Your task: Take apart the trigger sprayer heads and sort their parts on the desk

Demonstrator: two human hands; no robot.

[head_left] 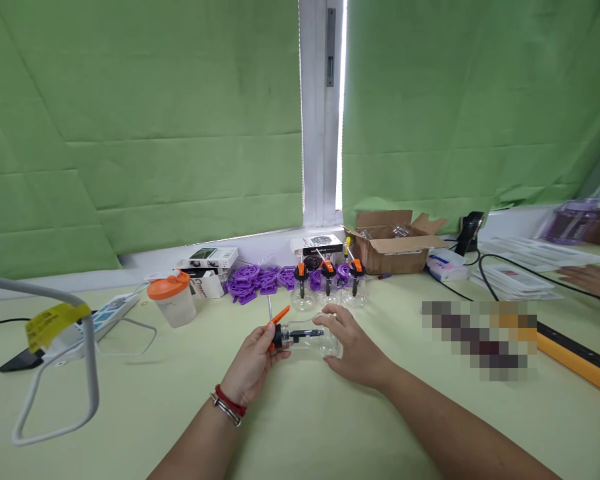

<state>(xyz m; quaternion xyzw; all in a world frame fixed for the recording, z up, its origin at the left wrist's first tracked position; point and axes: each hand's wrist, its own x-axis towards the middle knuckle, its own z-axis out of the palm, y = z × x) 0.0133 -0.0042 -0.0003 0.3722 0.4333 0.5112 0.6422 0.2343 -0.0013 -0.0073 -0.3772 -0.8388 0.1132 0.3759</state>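
Note:
A clear bottle lies on its side in the air between my hands, its black-and-orange cap to the left and a dark tube inside. My left hand is closed around the cap, where an orange lever and a thin metal rod stick out. My right hand curls its fingers round the wide bottom end of the bottle. Behind it stand three similar upright bottles with orange-and-black tops. Purple openwork plastic pieces lie beside them, partly hidden.
An open cardboard box with clear items stands at the back. To the left are an orange-lidded cup, a power strip and a grey bent frame. Cables cross the right side. Another person's hand shows far right.

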